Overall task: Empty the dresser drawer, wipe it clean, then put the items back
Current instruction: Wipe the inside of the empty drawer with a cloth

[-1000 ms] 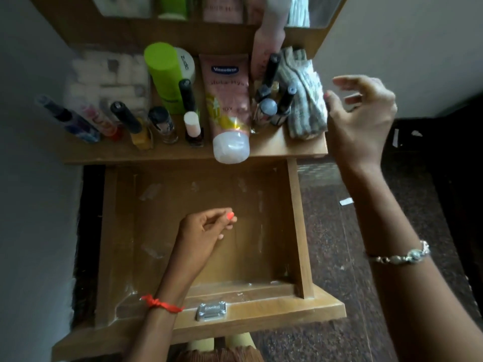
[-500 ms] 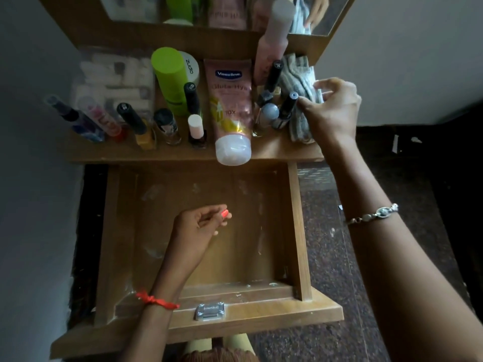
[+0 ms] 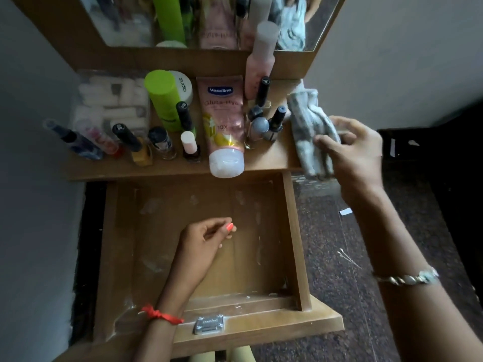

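The wooden drawer point(image 3: 294, 231) stands pulled out with nothing in it, its floor marked with pale smears. My left hand point(image 3: 206, 237) hovers over the drawer's middle with loosely curled fingers and holds nothing. My right hand point(image 3: 350, 150) grips a grey-white checked cloth point(image 3: 308, 129) at the right end of the dresser top point(image 3: 136, 169); the cloth hangs partly over the edge. The drawer's items stand on the top: a pink Vaseline tube point(image 3: 224, 126), a lime green bottle point(image 3: 163, 97), several nail polish bottles point(image 3: 189, 146).
A mirror point(image 3: 209, 19) rises behind the dresser top. A clear pack of white rolls point(image 3: 109, 100) sits at the back left. A tall pink bottle point(image 3: 261, 61) stands by the mirror. A grey wall lies left; dark speckled floor point(image 3: 339, 244) lies right.
My right hand reached to the cloth, took hold of it and has pulled it toward the right edge of the top. My left hand stays over the drawer.
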Tool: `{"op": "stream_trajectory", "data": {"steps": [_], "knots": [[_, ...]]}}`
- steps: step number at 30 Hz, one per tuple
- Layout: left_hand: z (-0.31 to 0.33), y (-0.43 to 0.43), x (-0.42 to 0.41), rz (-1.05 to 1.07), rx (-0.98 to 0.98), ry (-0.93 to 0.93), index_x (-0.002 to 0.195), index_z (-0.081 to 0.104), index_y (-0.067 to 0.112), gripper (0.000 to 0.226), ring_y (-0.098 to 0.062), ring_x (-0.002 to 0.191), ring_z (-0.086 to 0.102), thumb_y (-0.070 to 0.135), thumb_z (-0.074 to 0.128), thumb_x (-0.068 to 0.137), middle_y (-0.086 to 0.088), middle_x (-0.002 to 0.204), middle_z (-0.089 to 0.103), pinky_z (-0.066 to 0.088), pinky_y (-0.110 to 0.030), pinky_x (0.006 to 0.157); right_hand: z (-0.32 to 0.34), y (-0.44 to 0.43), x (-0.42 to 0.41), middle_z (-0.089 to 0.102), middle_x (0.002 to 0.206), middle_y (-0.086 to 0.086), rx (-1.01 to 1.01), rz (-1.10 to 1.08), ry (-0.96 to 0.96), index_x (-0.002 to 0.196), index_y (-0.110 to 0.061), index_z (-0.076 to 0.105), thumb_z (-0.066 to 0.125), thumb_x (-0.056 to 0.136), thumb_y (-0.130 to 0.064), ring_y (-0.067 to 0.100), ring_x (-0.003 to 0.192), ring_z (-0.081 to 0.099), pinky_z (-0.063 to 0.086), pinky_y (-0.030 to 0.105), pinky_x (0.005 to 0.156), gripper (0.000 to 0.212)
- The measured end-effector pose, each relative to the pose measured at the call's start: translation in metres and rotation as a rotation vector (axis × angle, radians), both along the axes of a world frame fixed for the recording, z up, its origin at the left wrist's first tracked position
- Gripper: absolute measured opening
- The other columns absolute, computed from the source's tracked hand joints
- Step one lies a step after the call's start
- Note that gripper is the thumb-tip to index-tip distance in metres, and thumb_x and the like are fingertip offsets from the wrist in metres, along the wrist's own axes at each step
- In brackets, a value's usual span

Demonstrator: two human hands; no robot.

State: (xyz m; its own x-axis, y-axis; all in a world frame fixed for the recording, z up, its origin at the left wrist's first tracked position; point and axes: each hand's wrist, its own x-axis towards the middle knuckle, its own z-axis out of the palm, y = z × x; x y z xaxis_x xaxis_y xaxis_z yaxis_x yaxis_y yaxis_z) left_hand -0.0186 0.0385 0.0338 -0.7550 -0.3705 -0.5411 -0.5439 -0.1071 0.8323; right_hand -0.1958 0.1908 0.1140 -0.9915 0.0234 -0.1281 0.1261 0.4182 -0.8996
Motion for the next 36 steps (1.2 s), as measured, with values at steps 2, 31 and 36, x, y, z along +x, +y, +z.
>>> {"op": "stream_trajectory", "data": {"steps": [2,31,36], "knots": [[0.003,-0.002,0.001,0.013,-0.004,-0.009,0.096,0.068,0.012,0.014,0.008,0.062,0.062,0.010,0.060,0.084,0.008,0.076,0.069,0.046,-0.006,0.053,0.007,0.016,0.020,0.070,0.088,0.007,-0.242,0.041,-0.136,0.116,-0.009,0.060,0.062,0.080,0.001,0.012,0.073,0.068,0.056,0.024,0.064,0.037],[-0.015,-0.098,0.082,-0.227,-0.923,0.125,0.144,0.013,0.006,0.077,-0.011,0.139,0.003,0.000,0.057,0.081,-0.007,0.153,0.011,0.021,-0.047,0.115,-0.110,-0.182,0.170,0.043,0.138,0.012,0.641,0.897,0.317,0.138,-0.026,0.035,0.049,0.093,-0.016,0.040,0.110,0.048,0.054,0.045,0.064,0.048],[-0.032,-0.096,0.087,-0.265,-0.983,0.104,0.143,0.013,0.003,0.089,-0.018,0.141,0.007,-0.001,0.068,0.072,-0.013,0.152,0.018,0.012,-0.043,0.114,-0.110,-0.182,0.174,0.049,0.133,0.016,0.695,0.937,0.314,0.138,-0.018,0.037,0.047,0.093,-0.014,0.043,0.120,0.041,0.052,0.047,0.068,0.046]]}}
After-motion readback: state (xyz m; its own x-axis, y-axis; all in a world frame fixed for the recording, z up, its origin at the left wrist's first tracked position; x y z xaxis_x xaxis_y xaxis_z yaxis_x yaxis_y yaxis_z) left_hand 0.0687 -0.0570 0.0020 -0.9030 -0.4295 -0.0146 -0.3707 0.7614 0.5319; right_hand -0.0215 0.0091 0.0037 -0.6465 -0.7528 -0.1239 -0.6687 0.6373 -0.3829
